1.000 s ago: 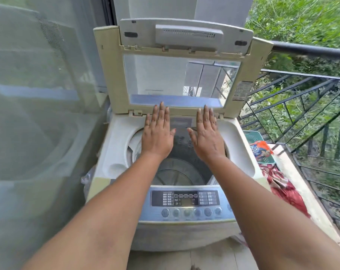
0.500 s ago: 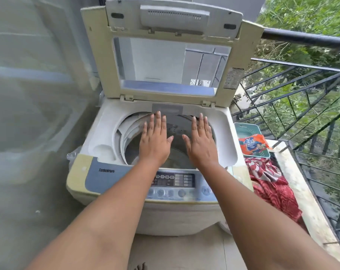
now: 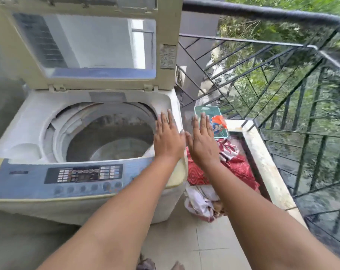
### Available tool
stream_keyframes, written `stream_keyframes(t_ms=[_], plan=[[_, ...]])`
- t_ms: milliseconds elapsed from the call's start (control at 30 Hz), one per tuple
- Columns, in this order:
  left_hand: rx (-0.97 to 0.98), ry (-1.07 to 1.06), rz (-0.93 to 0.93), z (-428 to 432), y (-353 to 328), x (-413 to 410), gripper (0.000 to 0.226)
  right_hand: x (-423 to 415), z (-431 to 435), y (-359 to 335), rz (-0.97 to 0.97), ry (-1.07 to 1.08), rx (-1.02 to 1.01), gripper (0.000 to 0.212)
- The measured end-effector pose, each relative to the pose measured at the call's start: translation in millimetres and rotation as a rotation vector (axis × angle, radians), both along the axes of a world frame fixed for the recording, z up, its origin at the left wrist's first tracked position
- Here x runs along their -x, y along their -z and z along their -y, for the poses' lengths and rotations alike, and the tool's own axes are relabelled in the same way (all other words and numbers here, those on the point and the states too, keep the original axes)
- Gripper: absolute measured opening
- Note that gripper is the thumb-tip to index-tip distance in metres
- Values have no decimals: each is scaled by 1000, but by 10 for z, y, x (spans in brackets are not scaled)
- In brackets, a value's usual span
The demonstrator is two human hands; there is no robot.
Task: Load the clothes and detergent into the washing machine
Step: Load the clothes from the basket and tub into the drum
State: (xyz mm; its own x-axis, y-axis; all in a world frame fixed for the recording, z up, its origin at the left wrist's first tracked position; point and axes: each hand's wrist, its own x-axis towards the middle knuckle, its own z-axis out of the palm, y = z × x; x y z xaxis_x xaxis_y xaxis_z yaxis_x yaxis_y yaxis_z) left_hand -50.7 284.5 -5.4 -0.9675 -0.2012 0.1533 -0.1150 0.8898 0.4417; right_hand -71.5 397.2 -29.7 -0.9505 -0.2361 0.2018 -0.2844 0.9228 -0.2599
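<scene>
Head view.
A: Where are the clothes (image 3: 239,168)?
B: A red patterned heap on the floor, right of the washing machine (image 3: 28,123). Its long axis runs away from us toward the detergent packet (image 3: 218,122) on a green tray (image 3: 210,110).
A: The machine?
B: The lid (image 3: 166,26) is upright and the drum opens upward. The inside is too blurred to judge.
A: Hands?
B: Both are flat with straight fingers, holding nothing. The left hand (image 3: 168,141) is over the machine's right rim and the right hand (image 3: 201,141) is over the heap.

The top of the lid (image 3: 87,41) is cut off by the picture's edge, and so is the left side of the washer (image 3: 28,121). The words on the panel (image 3: 83,173) and the sticker (image 3: 167,56) are too blurry to read. The right grip (image 3: 201,141) hides part of the packet (image 3: 217,123). The right arm (image 3: 262,211) hides some clothes (image 3: 241,168).
</scene>
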Motion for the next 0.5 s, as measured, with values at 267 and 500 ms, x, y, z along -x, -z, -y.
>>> stream_keyframes(t_ms=[267, 500], plan=[[-48, 197, 140, -747, 300, 307, 75, 115, -732, 370, 98, 167, 12, 71], [-283, 34, 421, -1069, 830, 619, 86, 364, -1271, 846, 248, 352, 115, 69]])
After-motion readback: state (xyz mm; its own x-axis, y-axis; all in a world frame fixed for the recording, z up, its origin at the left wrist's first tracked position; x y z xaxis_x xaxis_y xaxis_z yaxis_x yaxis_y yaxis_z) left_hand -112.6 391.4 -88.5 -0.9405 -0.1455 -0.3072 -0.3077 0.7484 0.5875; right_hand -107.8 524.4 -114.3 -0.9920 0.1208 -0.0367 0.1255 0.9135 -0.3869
